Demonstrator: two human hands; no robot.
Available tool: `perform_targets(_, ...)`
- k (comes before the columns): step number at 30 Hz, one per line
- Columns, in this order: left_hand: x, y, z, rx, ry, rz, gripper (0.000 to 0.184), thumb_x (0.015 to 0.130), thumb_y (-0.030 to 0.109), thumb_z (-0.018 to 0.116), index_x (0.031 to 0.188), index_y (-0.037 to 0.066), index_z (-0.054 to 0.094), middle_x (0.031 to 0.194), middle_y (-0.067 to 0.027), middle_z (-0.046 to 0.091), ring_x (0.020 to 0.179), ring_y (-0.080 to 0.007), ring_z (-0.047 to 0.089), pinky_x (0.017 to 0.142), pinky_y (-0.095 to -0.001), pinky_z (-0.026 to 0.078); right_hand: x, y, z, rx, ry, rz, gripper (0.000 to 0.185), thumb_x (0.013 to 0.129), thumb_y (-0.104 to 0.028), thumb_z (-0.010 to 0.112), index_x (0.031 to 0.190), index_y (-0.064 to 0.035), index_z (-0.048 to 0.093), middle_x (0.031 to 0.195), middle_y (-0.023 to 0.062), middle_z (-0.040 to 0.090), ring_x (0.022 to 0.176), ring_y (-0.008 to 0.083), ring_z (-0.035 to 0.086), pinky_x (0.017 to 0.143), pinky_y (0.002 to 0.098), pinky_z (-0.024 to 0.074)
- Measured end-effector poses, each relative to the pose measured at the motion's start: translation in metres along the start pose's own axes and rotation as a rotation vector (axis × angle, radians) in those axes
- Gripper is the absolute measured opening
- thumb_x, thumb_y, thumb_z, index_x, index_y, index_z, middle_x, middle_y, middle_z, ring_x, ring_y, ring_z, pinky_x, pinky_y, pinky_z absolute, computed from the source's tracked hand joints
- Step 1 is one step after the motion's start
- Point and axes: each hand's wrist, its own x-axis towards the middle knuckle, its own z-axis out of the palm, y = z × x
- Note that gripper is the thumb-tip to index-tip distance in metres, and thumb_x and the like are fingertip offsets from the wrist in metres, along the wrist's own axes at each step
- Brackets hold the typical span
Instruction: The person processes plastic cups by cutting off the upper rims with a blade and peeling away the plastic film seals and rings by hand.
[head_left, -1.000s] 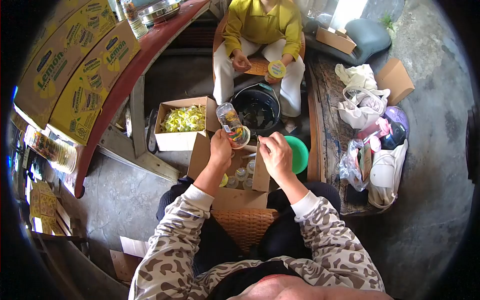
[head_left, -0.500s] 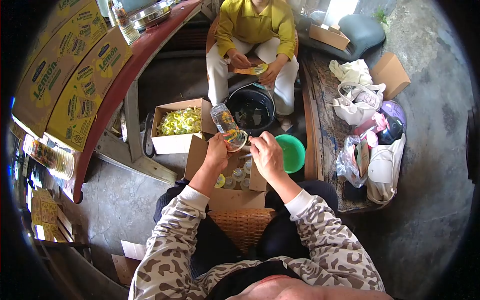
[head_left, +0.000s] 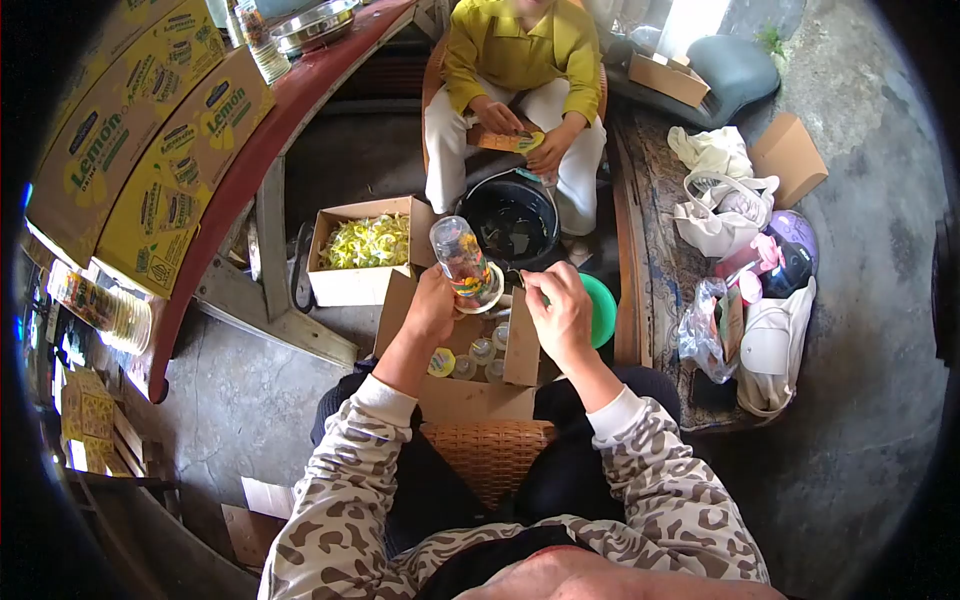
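My left hand (head_left: 432,302) is closed around a clear plastic cup (head_left: 462,258) with a colourful print. The cup is tilted with its base up and away, and its pale rim faces down towards me. To the right of the rim, my right hand (head_left: 562,308) is closed in a pinch; something small and dark shows at its fingertips, too small to name. Below both hands, an open cardboard box (head_left: 478,402) holds several clear cups (head_left: 482,350), and one round yellow lid (head_left: 441,362) shows among them.
A white-sided box (head_left: 352,288) holds yellow-and-white strips. Beyond stands a black bucket (head_left: 552,225) of dark liquid, with a green basin (head_left: 603,312) to the right. Opposite sits a person (head_left: 520,60) holding a yellow-topped item. Lemon cartons (head_left: 160,190) line the red-edged table; bags (head_left: 730,215) lie right.
The cup has turned more upright in my left hand, base up. My right hand has drawn slightly right, away from the rim. The whole view has shifted a little.
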Motion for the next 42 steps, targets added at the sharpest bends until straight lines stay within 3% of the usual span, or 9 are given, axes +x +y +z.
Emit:
perform_targets(14,0.02,-0.025,-0.03,-0.213,-0.126,-0.005,0.02,0.098,0.005,0.049,0.11,-0.001,0.064,0.092,-0.0045,0.066,0.067,-0.0083,0.057,0.055,-0.0231,0.044,-0.001,-0.008,-0.001,-0.138,-0.021,-0.207,0.022,0.076,0.002,0.069,0.097,-0.0051,0.067,0.081,0.0076,0.051,0.075,0.0258,0.055,0.066,0.0387,0.0471)
perform_targets(18,0.009,-0.01,-0.01,-0.195,0.006,-0.021,0.019,0.099,0.004,0.05,0.11,-0.002,0.063,0.093,-0.006,0.066,0.07,-0.0106,0.06,0.058,-0.025,0.047,-0.004,-0.007,0.007,-0.177,-0.01,-0.221,0.018,0.079,-0.001,0.067,0.096,-0.0038,0.066,0.082,0.0081,0.05,0.076,0.0255,0.055,0.066,0.0386,0.0472)
perform_targets(20,0.023,-0.027,-0.034,-0.311,-0.158,-0.033,0.018,0.099,0.005,0.051,0.11,-0.003,0.063,0.096,-0.0094,0.068,0.078,-0.0151,0.067,0.067,-0.0297,0.056,-0.004,-0.008,0.009,-0.177,-0.015,-0.206,0.019,0.078,-0.002,0.066,0.097,-0.0042,0.066,0.083,0.0083,0.05,0.077,0.026,0.056,0.066,0.0388,0.048)
perform_targets(25,0.001,-0.011,-0.003,-0.242,-0.2,-0.193,0.017,0.098,0.01,0.057,0.107,-0.002,0.063,0.093,-0.009,0.067,0.072,-0.0145,0.065,0.057,-0.0273,0.052,-0.007,0.007,0.025,-0.203,-0.024,-0.132,0.014,0.079,-0.002,0.068,0.093,-0.0059,0.067,0.083,0.0091,0.053,0.078,0.028,0.058,0.067,0.0395,0.05)
perform_targets(28,0.002,-0.001,-0.009,-0.174,-0.159,-0.035,0.019,0.095,0.018,0.064,0.104,0.002,0.065,0.093,-0.0077,0.068,0.074,-0.0137,0.065,0.056,-0.0253,0.051,-0.002,0.007,0.022,-0.062,0.058,0.068,0.003,0.084,-0.004,0.069,0.086,-0.0065,0.069,0.082,0.0081,0.057,0.079,0.0292,0.061,0.067,0.0418,0.0512)
perform_targets(33,0.006,0.006,-0.025,-0.04,-0.021,0.06,0.019,0.093,0.02,0.067,0.105,0.005,0.066,0.091,-0.0023,0.067,0.075,-0.0119,0.064,0.055,-0.0251,0.049,0.006,-0.004,-0.003,-0.039,0.052,-0.038,0.013,0.08,0.001,0.071,0.089,-0.0068,0.068,0.081,0.0067,0.055,0.078,0.0266,0.058,0.066,0.04,0.0485)
perform_targets(37,0.01,0.005,-0.032,-0.058,-0.116,0.047,0.021,0.1,0.016,0.059,0.117,0.005,0.053,0.102,-0.0081,0.063,0.088,-0.0178,0.066,0.07,-0.0315,0.058,0.005,-0.006,-0.007,-0.037,0.027,-0.135,0.017,0.077,0.003,0.072,0.09,-0.007,0.068,0.081,0.006,0.054,0.077,0.0253,0.057,0.066,0.0389,0.048)
perform_targets(40,0.009,0.005,-0.024,-0.05,-0.06,0.087,0.021,0.101,0.016,0.058,0.118,0.005,0.052,0.101,-0.0082,0.064,0.082,-0.0171,0.066,0.06,-0.0298,0.056,0.006,-0.009,-0.007,-0.045,0.015,-0.168,0.02,0.075,0.003,0.072,0.092,-0.0076,0.068,0.081,0.0057,0.054,0.077,0.0253,0.057,0.067,0.0383,0.048)
perform_targets(42,0.005,0.007,-0.019,-0.05,-0.047,0.087,0.019,0.094,0.019,0.068,0.106,0.005,0.065,0.091,-0.0023,0.067,0.074,-0.0096,0.062,0.056,-0.0244,0.048,0.005,-0.01,-0.007,-0.057,-0.01,-0.169,0.021,0.074,0.003,0.071,0.092,-0.0075,0.068,0.082,0.0058,0.054,0.078,0.0254,0.057,0.068,0.0382,0.0484)
